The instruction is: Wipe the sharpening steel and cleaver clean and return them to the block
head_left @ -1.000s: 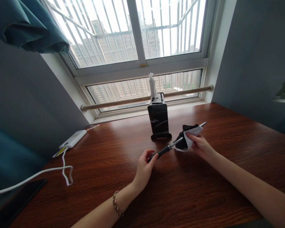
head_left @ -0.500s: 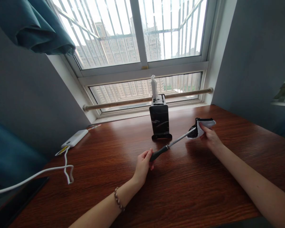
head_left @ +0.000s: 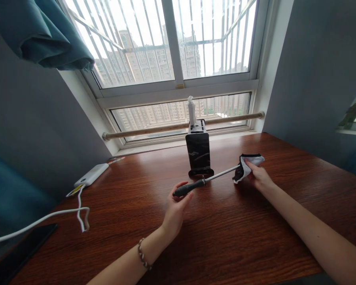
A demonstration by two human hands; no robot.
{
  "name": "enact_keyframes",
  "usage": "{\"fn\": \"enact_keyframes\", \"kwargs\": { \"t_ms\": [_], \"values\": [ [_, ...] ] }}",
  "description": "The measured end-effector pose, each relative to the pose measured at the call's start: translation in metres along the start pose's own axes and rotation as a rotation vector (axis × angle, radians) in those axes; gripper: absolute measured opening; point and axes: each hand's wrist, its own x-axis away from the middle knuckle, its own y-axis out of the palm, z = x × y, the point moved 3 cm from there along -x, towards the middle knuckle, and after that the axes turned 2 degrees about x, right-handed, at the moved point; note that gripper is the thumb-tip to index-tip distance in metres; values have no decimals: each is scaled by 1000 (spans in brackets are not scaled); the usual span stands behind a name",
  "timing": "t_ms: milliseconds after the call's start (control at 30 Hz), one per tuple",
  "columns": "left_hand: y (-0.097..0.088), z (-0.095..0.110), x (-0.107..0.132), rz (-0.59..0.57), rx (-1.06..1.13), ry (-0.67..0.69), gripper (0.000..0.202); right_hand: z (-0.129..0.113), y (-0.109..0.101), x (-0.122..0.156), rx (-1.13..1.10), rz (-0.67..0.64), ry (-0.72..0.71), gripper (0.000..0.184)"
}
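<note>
The left hand [head_left: 175, 208] closes on the black grip of a honing steel [head_left: 207, 179], a stiff, seemingly light rod best held there, just above the middle of the table [head_left: 225, 241], while the right hand [head_left: 259, 177] pinches a soft cloth [head_left: 245, 167] round its far-right tip, near the knife block [head_left: 198, 152].
</note>
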Motion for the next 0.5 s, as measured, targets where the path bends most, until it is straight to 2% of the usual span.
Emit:
{"fn": "enact_keyframes", "kwargs": {
  "t_ms": [100, 233, 367, 500],
  "values": [
    [-1, 6, -3, -13, 62, 20, 33, 13, 6, 13, 107, -89, 109, 6],
    [-5, 10, -8, 26, 126, 31, 24, 25, 14, 31, 251, -271, 221, 20],
    [-10, 23, -15, 98, 150, 103, 27, 26, 21, 45, 352, -475, 288, 25],
    [-18, 39, -24, 169, 201, 132, 33, 26, 29, 63, 448, -737, 390, 23]
  ]
}}
